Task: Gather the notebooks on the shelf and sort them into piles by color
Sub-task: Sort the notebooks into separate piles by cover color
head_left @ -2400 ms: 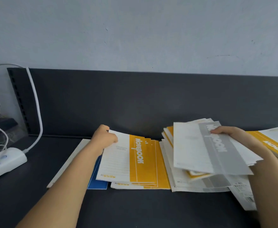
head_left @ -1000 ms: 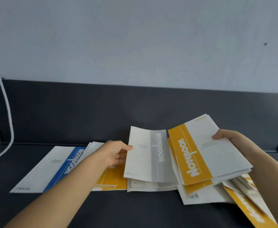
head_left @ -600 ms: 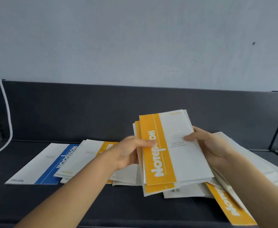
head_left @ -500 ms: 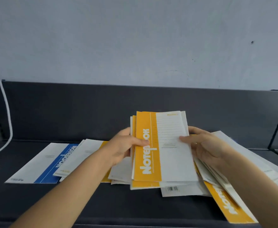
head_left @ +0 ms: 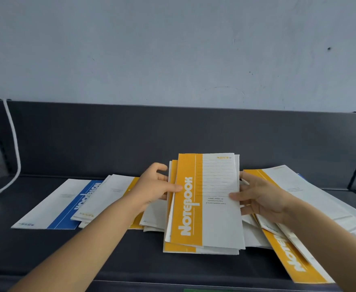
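Your left hand (head_left: 155, 186) and right hand (head_left: 257, 197) pinch the yellow notebook stack (head_left: 204, 203) by its side edges, forearms angled inward.

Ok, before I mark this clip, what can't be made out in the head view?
- How many notebooks make up the yellow stack: only its top cover and a few edges show.
- Colours of the notebooks beneath it: covered by the stack and the left hand.
- Loose notebooks at right: right hand overlaps them and the frame edge crops them.
- Small cover print: too fine to read.
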